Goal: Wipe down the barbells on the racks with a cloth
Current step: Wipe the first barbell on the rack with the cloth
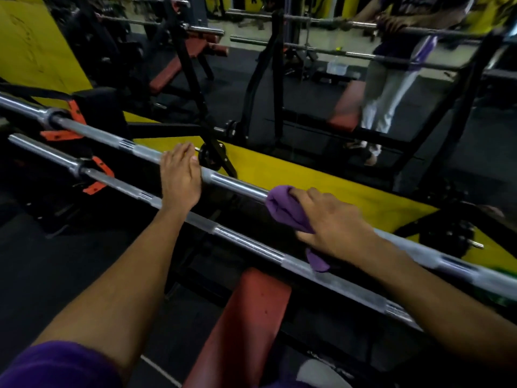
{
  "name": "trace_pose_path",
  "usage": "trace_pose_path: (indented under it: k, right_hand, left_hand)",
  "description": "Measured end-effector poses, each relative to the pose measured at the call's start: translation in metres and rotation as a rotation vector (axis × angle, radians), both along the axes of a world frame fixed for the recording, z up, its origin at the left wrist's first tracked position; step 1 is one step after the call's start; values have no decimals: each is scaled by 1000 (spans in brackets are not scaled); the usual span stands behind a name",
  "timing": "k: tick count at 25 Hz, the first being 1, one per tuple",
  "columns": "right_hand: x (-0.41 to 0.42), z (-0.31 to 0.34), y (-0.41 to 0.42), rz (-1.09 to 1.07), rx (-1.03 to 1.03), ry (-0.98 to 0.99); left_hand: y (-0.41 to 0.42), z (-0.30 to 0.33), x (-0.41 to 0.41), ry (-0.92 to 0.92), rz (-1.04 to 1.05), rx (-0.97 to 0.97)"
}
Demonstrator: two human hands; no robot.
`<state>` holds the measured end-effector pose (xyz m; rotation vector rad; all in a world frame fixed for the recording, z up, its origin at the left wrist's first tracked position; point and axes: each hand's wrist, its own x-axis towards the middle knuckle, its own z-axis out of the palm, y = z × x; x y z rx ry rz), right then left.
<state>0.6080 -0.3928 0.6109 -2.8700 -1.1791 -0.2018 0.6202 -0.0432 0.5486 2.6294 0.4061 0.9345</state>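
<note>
Two barbells run diagonally across the view, upper left to lower right. The left hand (180, 175) lies on the upper barbell (232, 182), palm down, fingers draped over the far side; fingertips are hidden behind the bar, so can't tell whether it really grips or just rests there. The right hand (333, 222) is wrapped over a purple cloth (288, 212) bunched round the same upper bar, fingers curled onto the fabric w/ thumb under; a loose tail of cloth hangs down and touches the lower barbell (246, 243).

The lower bar passes under the left wrist, so that stretch is covered. Both bars run out of frame at lower right, where they're badly blurred (knurl marks barely readable). At left, each bar sits in an orange hook (99, 177); the rack frame behind is too dark to make out.

A red bench pad (251, 320) sits below the bars, cut off by the bottom edge. A purple sleeve (56, 365) shows at lower left.

Behind the yellow ledge (307, 175) a mirror (307, 88) reflects the person's legs, bars and cloth hand, head cropped off at top. Other benches at upper left are dim, details lost.
</note>
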Motion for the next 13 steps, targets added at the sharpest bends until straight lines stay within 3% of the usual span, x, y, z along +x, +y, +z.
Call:
trace_pose_path:
  k: [6,13]
  right_hand:
    - [-13,5,-76,-87,-55,70]
    - [8,3,69,-25,-39,-67]
  left_hand:
    - [-7,-5,4,-93,33,-48]
    - [-7,-3,2,-66,21,-49]
